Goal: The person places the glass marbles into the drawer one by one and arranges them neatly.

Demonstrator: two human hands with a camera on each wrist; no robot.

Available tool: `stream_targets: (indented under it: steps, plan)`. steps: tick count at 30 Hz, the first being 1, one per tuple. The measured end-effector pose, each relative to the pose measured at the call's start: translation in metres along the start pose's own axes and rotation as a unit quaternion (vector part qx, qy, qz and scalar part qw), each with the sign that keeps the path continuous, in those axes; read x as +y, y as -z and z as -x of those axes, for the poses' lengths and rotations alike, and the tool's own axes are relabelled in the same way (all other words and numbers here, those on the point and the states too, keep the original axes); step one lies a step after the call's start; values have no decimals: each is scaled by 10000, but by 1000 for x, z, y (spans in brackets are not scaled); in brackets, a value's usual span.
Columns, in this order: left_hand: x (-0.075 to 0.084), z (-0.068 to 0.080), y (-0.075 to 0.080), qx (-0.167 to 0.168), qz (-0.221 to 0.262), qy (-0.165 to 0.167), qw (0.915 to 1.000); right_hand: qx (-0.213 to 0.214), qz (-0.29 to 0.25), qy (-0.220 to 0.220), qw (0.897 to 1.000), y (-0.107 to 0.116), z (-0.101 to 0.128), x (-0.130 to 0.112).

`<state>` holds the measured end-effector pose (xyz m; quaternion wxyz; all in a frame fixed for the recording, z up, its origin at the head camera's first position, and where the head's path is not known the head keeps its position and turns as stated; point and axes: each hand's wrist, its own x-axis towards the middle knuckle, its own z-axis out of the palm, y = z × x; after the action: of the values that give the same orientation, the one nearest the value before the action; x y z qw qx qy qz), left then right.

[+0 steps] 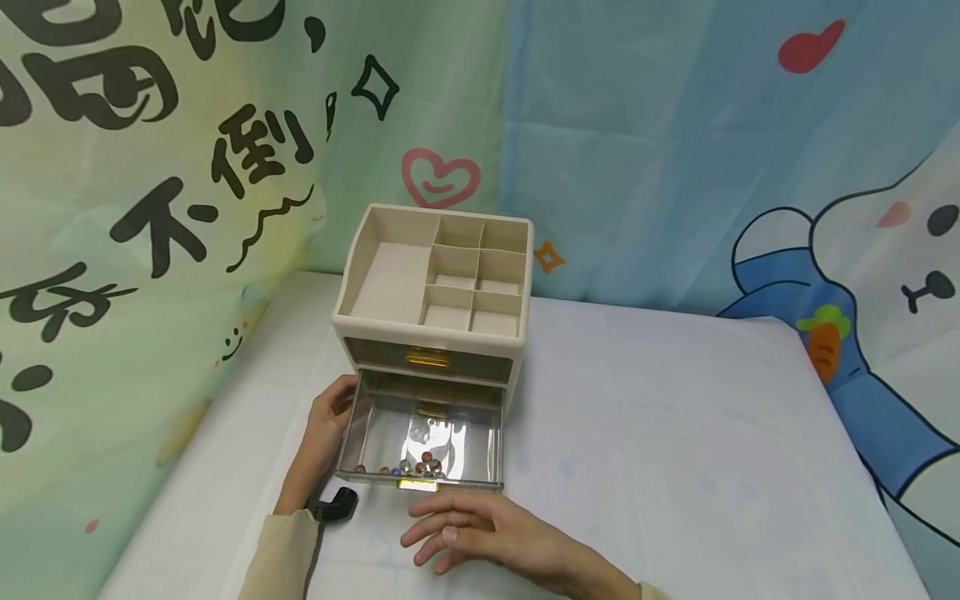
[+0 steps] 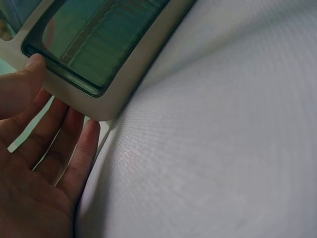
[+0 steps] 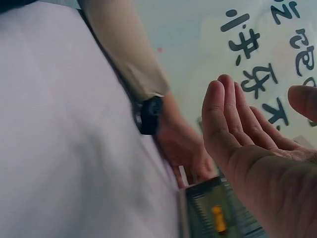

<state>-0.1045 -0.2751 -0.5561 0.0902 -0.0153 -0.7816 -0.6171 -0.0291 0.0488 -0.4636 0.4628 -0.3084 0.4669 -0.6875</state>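
A beige organizer with open compartments on top stands on the white table. Its clear lower drawer is pulled out, and several marbles lie near the drawer's front. The upper drawer with a gold handle is closed. My left hand rests against the organizer's left side beside the drawer. In the left wrist view the left hand has straight fingers touching the organizer's lower corner. My right hand hovers just in front of the drawer with fingers spread, holding nothing; the right wrist view shows its empty right palm.
The white table stretches to the right of the organizer. Printed cloth backdrops hang close behind and to the left. A black wrist camera sits on the left sleeve.
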Motion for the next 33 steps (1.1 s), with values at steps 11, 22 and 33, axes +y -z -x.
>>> stream_targets:
  steps: [11,22,33]
  plan:
    - [-3,2,0,23,63,-38,10000,1201,-1334,126,9837,-5,-6,33]
    - [-2,1,-1,-12,-37,17,10000,2408,-1714,448,9543,-19,-18,38]
    - [-2,1,1,-16,-49,47,10000,2955,-1541,241,9425,-20,-25,32]
